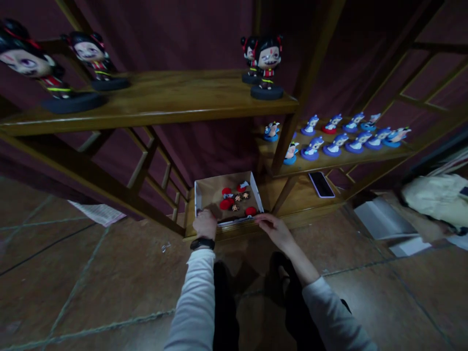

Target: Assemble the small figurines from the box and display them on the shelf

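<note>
A shallow open cardboard box (206,192) rests on the low wooden shelf in front of me. Inside it lie several small figurines (238,197) and red round bases (226,203), loosely scattered. My left hand (205,224), with a black band at the wrist, is closed over the box's front left corner. At the front right corner, the bent fingers of my right hand (275,231) hold the edge of the box. Some of my fingertips are hidden behind or inside the box's walls.
Large black-haired figurines (268,68) stand on the upper shelf (190,95). Several small blue-and-white figurines (334,145) fill the right-hand shelf. Below them lies a phone (321,185). A pale bag (437,197) and white boxes (383,222) are at right; a cable (47,248) crosses the floor.
</note>
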### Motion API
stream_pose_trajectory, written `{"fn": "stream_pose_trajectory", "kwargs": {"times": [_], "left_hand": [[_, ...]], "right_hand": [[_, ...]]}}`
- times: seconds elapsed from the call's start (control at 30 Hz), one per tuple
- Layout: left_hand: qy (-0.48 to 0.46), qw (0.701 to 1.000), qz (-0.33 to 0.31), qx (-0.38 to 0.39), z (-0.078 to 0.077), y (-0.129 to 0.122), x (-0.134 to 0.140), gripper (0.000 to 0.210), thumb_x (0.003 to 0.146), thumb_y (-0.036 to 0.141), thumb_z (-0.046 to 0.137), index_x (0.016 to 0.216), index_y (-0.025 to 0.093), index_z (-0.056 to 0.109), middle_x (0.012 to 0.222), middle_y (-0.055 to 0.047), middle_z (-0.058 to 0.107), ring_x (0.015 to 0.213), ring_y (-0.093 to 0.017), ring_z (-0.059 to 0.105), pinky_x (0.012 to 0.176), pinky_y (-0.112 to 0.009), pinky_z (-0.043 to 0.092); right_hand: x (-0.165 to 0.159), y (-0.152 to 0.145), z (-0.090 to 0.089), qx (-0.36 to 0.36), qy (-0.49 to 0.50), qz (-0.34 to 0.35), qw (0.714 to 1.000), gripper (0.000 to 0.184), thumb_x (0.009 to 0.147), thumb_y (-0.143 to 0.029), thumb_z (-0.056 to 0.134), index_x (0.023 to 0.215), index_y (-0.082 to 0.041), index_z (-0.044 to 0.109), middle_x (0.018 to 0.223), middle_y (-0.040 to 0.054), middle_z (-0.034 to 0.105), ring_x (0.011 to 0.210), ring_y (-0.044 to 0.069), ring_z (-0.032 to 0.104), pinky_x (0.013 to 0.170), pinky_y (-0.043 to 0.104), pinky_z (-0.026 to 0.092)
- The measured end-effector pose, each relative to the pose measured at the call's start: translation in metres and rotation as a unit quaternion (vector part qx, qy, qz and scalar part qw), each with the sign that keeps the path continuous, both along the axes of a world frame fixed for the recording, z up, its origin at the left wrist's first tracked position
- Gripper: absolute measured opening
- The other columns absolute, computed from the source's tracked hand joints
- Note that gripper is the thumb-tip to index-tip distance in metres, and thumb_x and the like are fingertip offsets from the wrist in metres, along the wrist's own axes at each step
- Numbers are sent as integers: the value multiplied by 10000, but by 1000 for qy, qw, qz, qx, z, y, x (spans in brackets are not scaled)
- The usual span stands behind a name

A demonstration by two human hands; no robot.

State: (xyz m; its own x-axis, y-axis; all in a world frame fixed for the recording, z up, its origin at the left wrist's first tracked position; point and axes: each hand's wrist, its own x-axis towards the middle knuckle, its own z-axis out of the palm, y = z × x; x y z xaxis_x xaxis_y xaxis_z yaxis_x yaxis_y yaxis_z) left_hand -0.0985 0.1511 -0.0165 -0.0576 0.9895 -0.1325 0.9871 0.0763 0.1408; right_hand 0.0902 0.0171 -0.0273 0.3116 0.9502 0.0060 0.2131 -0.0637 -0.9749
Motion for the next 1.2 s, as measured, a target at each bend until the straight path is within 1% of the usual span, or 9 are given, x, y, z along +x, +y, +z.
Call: {"fn": "stream_pose_trajectory", "kwargs": {"times": [0.13,0.3,0.4,0.5,0.6,0.7,0.87,1.03,1.2], "left_hand": [[-3,1000,4,20,-10,7,10,333,821,113,398,1075,21,592,965,-245,648,913,-293,650,723,-354,499],[-147,987,-57,14,-4,18,16,295,784,204,523,1054,177,638,937,-126,688,921,-239,644,749,-292,477],[-188,981,-37,13,3,24,12,331,760,235,563,1083,212,633,959,-103,687,918,-241,638,740,-296,473],[-183,983,2,29,11,31,2,368,760,205,553,1123,199,616,1012,-120,675,938,-256,627,758,-321,467],[-179,982,42,49,18,39,-8,343,785,214,521,1114,197,616,1033,-119,665,942,-257,619,764,-334,464],[-199,976,47,69,25,45,-14,311,789,246,529,1078,190,630,1008,-101,668,920,-229,615,769,-310,458],[-259,960,60,84,33,49,-14,300,795,322,528,1027,179,652,923,-70,678,849,-192,613,724,-272,453],[-269,956,64,96,27,55,-17,292,787,307,534,1008,171,668,895,-69,678,834,-186,615,724,-270,451],[-289,955,20,70,13,61,-11,298,783,302,527,1007,173,675,876,-51,690,821,-166,616,725,-246,454]], "right_hand": [[5,4,0,-15,-7,10,1000,208,791,-282,533,943,-225,664,928,25,702,903,172,636,870,335,462],[6,21,2,-11,-10,18,1000,207,793,-290,535,944,-223,660,915,25,702,894,170,638,856,326,470],[8,35,1,-8,-10,30,999,209,799,-288,533,954,-222,658,930,31,703,899,174,640,857,332,472],[10,51,0,-13,-22,32,999,214,800,-282,534,966,-221,655,935,38,704,884,179,645,840,338,484],[8,74,-1,-10,-64,40,997,211,805,-252,523,970,-225,653,924,33,704,877,179,649,826,337,491],[0,109,-4,-12,-137,52,989,215,818,-214,498,958,-251,657,930,15,704,891,172,644,842,328,483],[-24,169,-17,-54,-273,60,959,287,840,-159,438,1023,-267,630,1051,13,669,997,176,593,910,319,434],[-42,186,-34,-57,-379,135,914,335,810,-146,491,1120,-226,588,1167,77,594,1119,215,494,986,337,355],[-41,181,-43,-67,-398,125,907,300,806,-142,492,1090,-184,580,1174,117,552,1146,233,445,1016,370,312]]}}
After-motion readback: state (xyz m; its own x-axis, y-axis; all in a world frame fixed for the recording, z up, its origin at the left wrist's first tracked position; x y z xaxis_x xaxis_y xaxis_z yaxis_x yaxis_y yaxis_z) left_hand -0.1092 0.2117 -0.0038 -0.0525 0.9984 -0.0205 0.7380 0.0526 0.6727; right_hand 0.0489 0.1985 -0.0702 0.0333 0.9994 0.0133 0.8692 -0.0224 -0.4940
